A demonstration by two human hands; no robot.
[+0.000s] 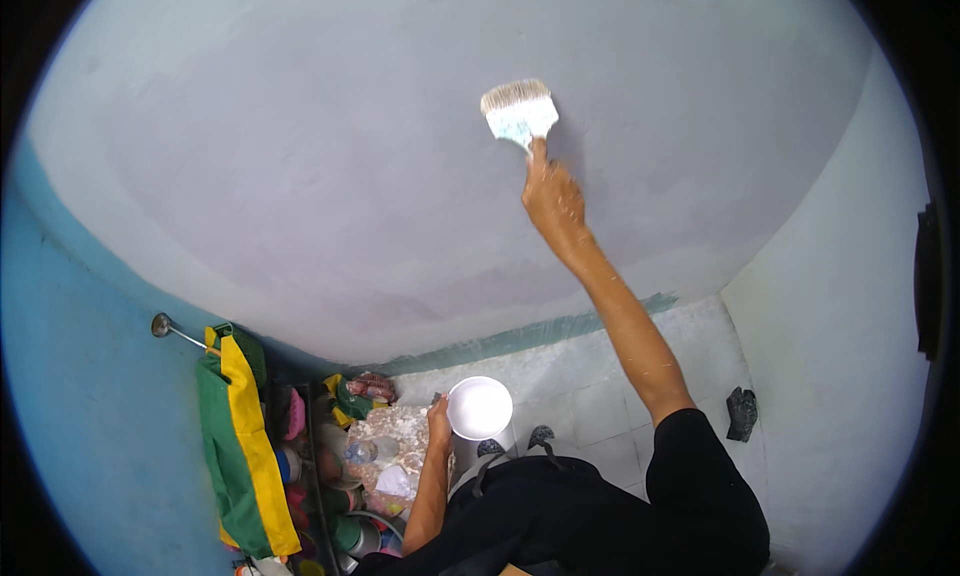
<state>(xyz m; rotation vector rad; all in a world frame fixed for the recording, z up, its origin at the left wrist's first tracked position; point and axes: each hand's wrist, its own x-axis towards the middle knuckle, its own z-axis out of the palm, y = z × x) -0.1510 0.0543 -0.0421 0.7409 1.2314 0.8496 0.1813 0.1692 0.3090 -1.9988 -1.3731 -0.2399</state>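
A wide flat paintbrush [522, 116] with a pale, paint-smeared handle is in my right hand [555, 198]. My fingers are closed around its handle, and the bristles point up close to the pale greyish-white wall [330, 156]; whether they touch it I cannot tell. White specks dot my right hand and forearm. Low down near my waist, my left hand [438, 422] grips the rim of a round white tub [480, 408]. Its inside looks white, and how full it is cannot be made out.
At lower left, a green and yellow cloth [240, 441] hangs beside a rack of household items. A ladle [163, 325] sticks out above it. A splattered sheet [400, 436] bears a clear plastic bottle [370, 450]. A dark glove [741, 414] lies on the tiled floor at right.
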